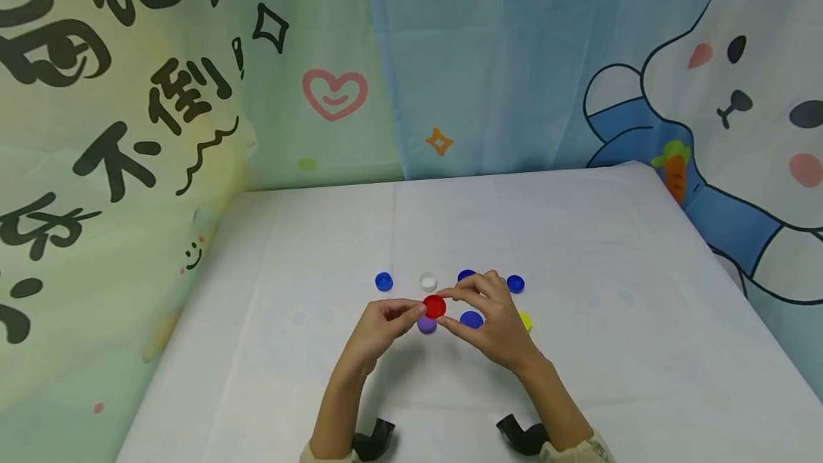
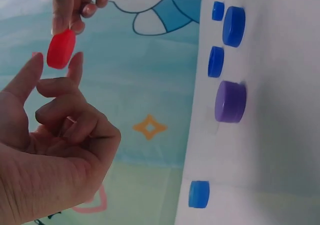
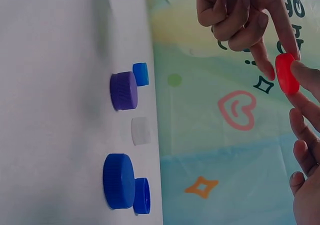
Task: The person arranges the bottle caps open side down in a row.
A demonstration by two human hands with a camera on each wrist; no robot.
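Observation:
A red bottle cap point(image 1: 434, 306) is held up above the table between both hands. My right hand point(image 1: 494, 321) pinches it, thumb on the near side and index finger on the far side. My left hand point(image 1: 381, 327) reaches in from the left, its thumb and index finger spread around the cap; small gaps show beside it in the left wrist view, and its other fingers are curled. Beneath the hands stands a purple cap point(image 1: 427, 325). A large blue cap point(image 1: 471, 319) lies under the right hand, which partly covers a yellow cap point(image 1: 526, 321).
Behind the hands are a blue cap point(image 1: 383, 281) at left, a whitish cap point(image 1: 428, 281), a partly hidden blue cap point(image 1: 466, 274) and another blue cap point(image 1: 516, 284). A white cloth covers the table point(image 1: 308, 249). A printed curtain point(image 1: 476, 56) hangs behind it.

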